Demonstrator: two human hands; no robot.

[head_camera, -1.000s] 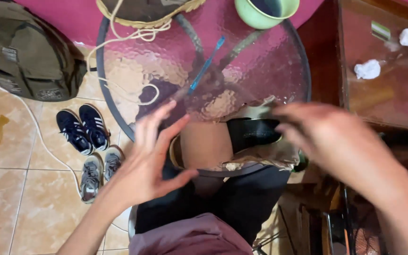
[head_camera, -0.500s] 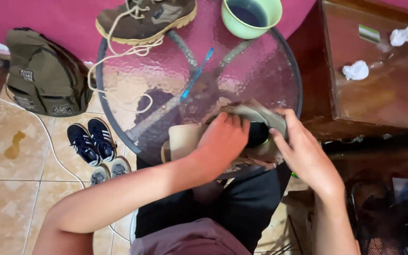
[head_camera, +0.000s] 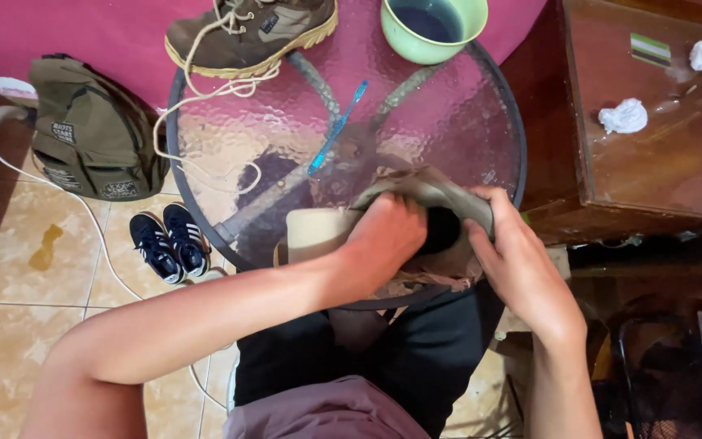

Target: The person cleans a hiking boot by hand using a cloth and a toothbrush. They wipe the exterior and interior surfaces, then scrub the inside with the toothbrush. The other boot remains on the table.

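Round glass-top table (head_camera: pixel 213 130) with a textured pane and dark metal rim, over tan floor tiles (head_camera: pixel 10 341); magenta backdrop behind it. Left hand (head_camera: pixel 383 240) is pushed fingers-first into the opening of an olive-brown boot (head_camera: pixel 440 199) at the near edge of the table, so the fingers are hidden inside and I can't tell how far they curl. Right hand (head_camera: pixel 517 260) is cupped around the boot's right side, thumb over the collar edge, closed on it and gripping. Boot lies tilted, partly on the glass and partly over the person's lap (dark trousers below). Cream-coloured insole-like piece (head_camera: pixel 314 232) sits just left of the left hand, touching the boot. Going outward: blue toothbrush (head_camera: pixel 336 128) lies diagonally on the glass, apart from the hands. Second boot (head_camera: pixel 253 32) of the same kind rests on the far rim, its pale lace (head_camera: pixel 197 138) trailing loose across the glass. Green bowl (head_camera: pixel 432 28) with dark liquid stands at the far right rim. Off the table: olive backpack (head_camera: pixel 91 134) on the floor left, pair of dark sneakers (head_camera: pixel 168 242) beside it, white cable (head_camera: pixel 50 187) running past. Right side, wooden cabinet top (head_camera: pixel 668 154) with crumpled white tissues (head_camera: pixel 623 116)
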